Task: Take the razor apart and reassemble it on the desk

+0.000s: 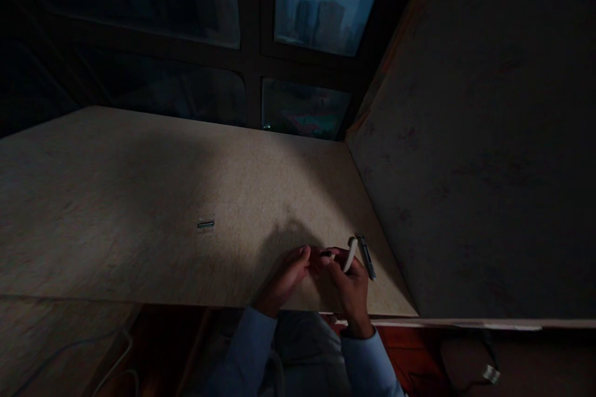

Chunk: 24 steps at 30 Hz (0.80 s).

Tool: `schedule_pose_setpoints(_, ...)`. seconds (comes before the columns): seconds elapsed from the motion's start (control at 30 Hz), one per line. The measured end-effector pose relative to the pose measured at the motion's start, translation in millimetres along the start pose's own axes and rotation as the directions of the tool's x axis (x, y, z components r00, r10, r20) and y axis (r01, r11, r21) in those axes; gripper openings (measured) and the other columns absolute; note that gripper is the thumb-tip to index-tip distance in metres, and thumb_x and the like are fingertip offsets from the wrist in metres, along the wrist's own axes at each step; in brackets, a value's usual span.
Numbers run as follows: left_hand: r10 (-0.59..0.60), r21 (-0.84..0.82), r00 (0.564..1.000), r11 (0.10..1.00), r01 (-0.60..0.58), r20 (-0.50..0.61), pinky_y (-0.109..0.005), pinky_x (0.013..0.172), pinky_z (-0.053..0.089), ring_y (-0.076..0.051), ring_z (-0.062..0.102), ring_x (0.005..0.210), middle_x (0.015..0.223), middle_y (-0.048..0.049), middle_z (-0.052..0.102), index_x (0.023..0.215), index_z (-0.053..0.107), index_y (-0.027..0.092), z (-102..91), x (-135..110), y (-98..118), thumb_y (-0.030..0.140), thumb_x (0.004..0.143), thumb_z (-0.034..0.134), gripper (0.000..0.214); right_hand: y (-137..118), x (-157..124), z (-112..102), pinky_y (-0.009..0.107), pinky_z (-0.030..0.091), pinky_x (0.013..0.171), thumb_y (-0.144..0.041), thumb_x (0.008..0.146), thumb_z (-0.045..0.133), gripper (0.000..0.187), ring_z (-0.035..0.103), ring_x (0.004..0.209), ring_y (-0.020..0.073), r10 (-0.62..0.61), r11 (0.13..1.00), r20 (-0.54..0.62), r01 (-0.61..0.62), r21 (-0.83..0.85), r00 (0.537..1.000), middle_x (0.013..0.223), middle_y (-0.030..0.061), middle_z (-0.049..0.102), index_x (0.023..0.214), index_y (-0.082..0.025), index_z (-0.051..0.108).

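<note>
My right hand [349, 279] is closed around a pale stick-like tool [351, 254], whose upper end rises above the knuckles. A small dark tip [327, 254] shows at the fingertips of this hand; whether it belongs to the pale tool I cannot tell. My left hand [289, 273] faces it with curled fingers, thumb raised, close to the right fingertips. Anything between the left fingers is lost in shadow. Just right of my right hand, a slim dark pen-like tool [367, 257] lies on the tabletop [261, 180].
Left of my hands lies a small dark strip [205, 224] with a faint clear outline around it. A patterned wall [475, 167] bounds the table on the right, and a dark-framed window [333, 0] stands behind. Cables [112, 356] hang at lower left. The light is dim.
</note>
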State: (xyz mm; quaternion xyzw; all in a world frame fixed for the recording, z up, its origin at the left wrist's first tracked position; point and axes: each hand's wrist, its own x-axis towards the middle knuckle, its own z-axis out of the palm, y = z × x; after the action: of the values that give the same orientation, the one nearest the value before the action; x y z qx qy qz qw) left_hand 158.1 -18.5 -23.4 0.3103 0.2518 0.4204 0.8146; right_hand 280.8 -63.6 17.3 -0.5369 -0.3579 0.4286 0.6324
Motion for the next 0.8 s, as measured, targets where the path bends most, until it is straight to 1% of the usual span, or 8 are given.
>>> schedule_pose_setpoints(0.03,-0.018,-0.036,1.0,0.999,0.019,0.023,-0.031,0.069,0.046,-0.019,0.062,0.074,0.083,-0.008,0.071,0.094,0.073,0.012,-0.6,0.4,-0.2,0.061,0.076,0.071,0.052,1.8,0.3,2.6,0.032,0.053,0.056,-0.035,0.067,0.083,0.025,0.064,0.059,0.0183,0.058,0.991,0.008,-0.058,0.122,0.998,0.068,0.0021,0.072,0.083,-0.02,0.072)
schedule_pose_setpoints(0.1,-0.037,-0.092,0.998,0.995,0.042,0.055,-0.031,0.066,0.045,-0.018,0.061,0.07,0.079,-0.0079,0.07,0.091,0.073,0.011,-2.1,0.8,-0.8,0.058,0.075,0.073,0.05,5.4,0.8,7.1,0.03,0.05,0.051,-0.032,0.066,0.085,0.027,0.06,0.052,0.0148,0.134,0.94,0.072,-0.15,0.306,0.988,0.061,-0.0024,0.066,0.084,-0.021,0.069)
schedule_pose_setpoints(0.17,-0.043,-0.124,0.997,0.991,0.05,0.062,-0.031,0.065,0.046,-0.018,0.062,0.069,0.077,-0.0071,0.07,0.086,0.073,0.011,-3.4,0.9,-1.5,0.05,0.073,0.078,0.042,8.4,1.1,10.6,0.028,0.049,0.049,-0.029,0.066,0.085,0.028,0.058,0.051,0.013,0.176,0.896,0.122,-0.211,0.39,0.977,0.059,-0.0043,0.063,0.085,-0.022,0.067)
schedule_pose_setpoints(0.23,-0.036,-0.14,0.998,0.989,0.042,0.049,-0.03,0.064,0.045,-0.016,0.061,0.067,0.075,-0.0059,0.069,0.081,0.071,0.011,-4.3,0.9,-1.7,0.044,0.071,0.081,0.036,10.3,0.9,13.0,0.026,0.048,0.05,-0.026,0.065,0.086,0.028,0.059,0.053,0.0124,0.2,0.879,0.137,-0.239,0.412,0.97,0.061,-0.0035,0.064,0.085,-0.021,0.067)
schedule_pose_setpoints(0.43,-0.039,-0.14,0.999,0.989,0.041,0.021,-0.028,0.064,0.046,-0.014,0.06,0.066,0.072,-0.0051,0.067,0.08,0.07,0.011,-5.1,-0.3,0.5,0.038,0.07,0.084,0.032,12.4,0.3,14.6,0.025,0.049,0.052,-0.027,0.063,0.088,0.03,0.061,0.056,0.0127,0.215,0.874,0.154,-0.26,0.411,0.965,0.064,-0.0017,0.067,0.084,-0.019,0.068)
schedule_pose_setpoints(0.63,-0.027,-0.121,0.999,0.992,0.032,0.042,-0.027,0.061,0.043,-0.013,0.058,0.061,0.064,-0.0035,0.064,0.067,0.067,0.012,-5.8,-0.5,2.5,0.04,0.064,0.088,0.035,12.5,1.3,9.2,0.029,0.05,0.056,-0.028,0.066,0.086,0.027,0.061,0.056,0.0144,0.169,0.907,0.196,-0.23,0.352,0.966,0.061,-0.0032,0.064,0.085,-0.02,0.068)
schedule_pose_setpoints(0.7,-0.027,-0.114,0.999,0.993,0.031,0.035,-0.027,0.06,0.042,-0.013,0.058,0.06,0.064,-0.0033,0.064,0.068,0.067,0.012,-5.4,-0.8,3.1,0.04,0.063,0.088,0.035,9.9,2.4,5.7,0.03,0.05,0.057,-0.029,0.066,0.086,0.026,0.061,0.055,0.0151,0.135,0.935,0.208,-0.194,0.296,0.969,0.058,-0.0045,0.061,0.085,-0.021,0.069)
schedule_pose_setpoints(0.8,-0.026,-0.084,0.999,0.996,0.028,0.024,-0.028,0.061,0.041,-0.013,0.058,0.061,0.066,-0.0037,0.065,0.071,0.068,0.012,-3.9,-1.4,4.3,0.041,0.065,0.087,0.035,2.4,4.6,-1.3,0.028,0.048,0.054,-0.03,0.065,0.085,0.027,0.055,0.05,0.013,0.088,0.988,0.172,-0.108,0.114,0.981,0.053,-0.0077,0.052,0.086,-0.021,0.071)
